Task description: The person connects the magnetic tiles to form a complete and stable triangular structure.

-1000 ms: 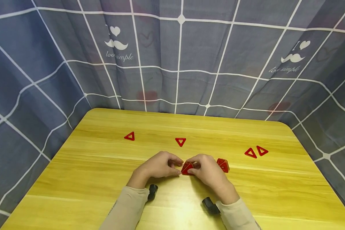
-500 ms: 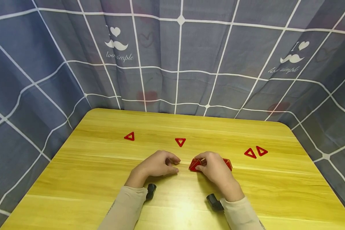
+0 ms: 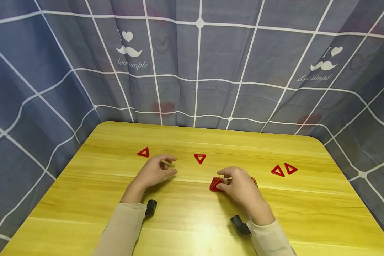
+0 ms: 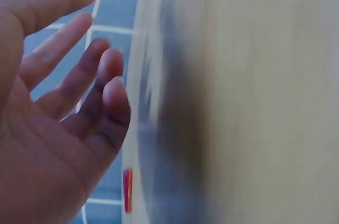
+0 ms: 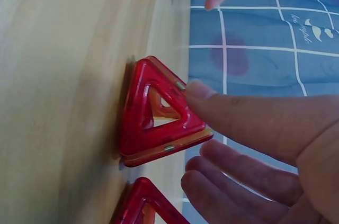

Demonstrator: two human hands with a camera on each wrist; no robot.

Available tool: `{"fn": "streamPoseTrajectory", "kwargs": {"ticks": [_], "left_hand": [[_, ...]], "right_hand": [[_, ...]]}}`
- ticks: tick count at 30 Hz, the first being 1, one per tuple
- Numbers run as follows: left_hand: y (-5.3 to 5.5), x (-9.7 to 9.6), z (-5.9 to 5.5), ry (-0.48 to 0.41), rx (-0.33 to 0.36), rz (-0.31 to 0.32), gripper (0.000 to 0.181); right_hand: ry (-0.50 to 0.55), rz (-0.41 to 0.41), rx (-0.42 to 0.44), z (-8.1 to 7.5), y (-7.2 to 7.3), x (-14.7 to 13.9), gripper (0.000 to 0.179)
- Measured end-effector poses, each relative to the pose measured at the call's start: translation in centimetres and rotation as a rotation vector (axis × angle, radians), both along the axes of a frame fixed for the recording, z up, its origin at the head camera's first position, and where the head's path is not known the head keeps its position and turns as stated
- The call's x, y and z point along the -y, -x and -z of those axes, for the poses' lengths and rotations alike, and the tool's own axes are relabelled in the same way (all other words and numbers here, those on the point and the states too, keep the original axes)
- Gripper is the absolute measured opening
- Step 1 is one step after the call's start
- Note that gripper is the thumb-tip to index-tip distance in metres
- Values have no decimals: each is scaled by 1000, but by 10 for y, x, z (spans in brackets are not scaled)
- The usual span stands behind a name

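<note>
My right hand (image 3: pixel 241 185) is beside a small pyramid of red magnetic triangle tiles (image 3: pixel 216 184) standing on the table. In the right wrist view, the thumb (image 5: pixel 233 115) lies at the pyramid's (image 5: pixel 137 121) upper edge, while the other fingers are loosely bent and apart from it. Whether the thumb touches it, I cannot tell. A second red triangle-tile shape (image 3: pixel 254 181) is mostly hidden behind this hand. My left hand (image 3: pixel 153 171) hovers over the left part of the table, holding nothing, fingers loosely bent. Nearest to it is a flat red triangle tile (image 3: pixel 143 152).
Another flat triangle tile (image 3: pixel 200 158) lies at the back middle of the wooden table (image 3: pixel 192 220). Two more, a left tile (image 3: pixel 278 171) and a right tile (image 3: pixel 290 168), lie side by side at the right. A grey checked curtain (image 3: pixel 179 64) hangs behind the table.
My right hand moved the pyramid rightward towards the second shape, then its fingers came off it. My left hand moved away to the left and back, towards the left tile.
</note>
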State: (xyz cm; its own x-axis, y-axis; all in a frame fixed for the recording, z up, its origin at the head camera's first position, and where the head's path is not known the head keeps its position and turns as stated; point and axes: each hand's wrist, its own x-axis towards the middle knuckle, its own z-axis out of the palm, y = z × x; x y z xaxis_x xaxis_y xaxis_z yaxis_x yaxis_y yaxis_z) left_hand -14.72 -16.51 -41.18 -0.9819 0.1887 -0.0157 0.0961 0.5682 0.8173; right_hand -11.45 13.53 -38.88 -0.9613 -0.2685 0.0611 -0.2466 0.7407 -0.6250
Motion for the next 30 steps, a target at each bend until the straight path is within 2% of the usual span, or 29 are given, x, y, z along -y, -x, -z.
{"fn": "streamPoseTrajectory", "kwargs": {"ticks": [3,10,14,19,30], "left_hand": [[10,18,-2,11,-7,-44,49],[34,60,-10,120,-34,-157,60],[41,74,-11,183,24,-192,63],[46,82,-7,191,85,-180,65],[52,87,-1,235,95,-150,64]], "right_hand": [[7,18,17,-3,0,-3,38],[71,33,77,-9,1,-12,45],[114,39,98,-14,1,-21,48],[130,41,107,-18,3,-30,51],[114,28,78,-22,4,-43,50]]}}
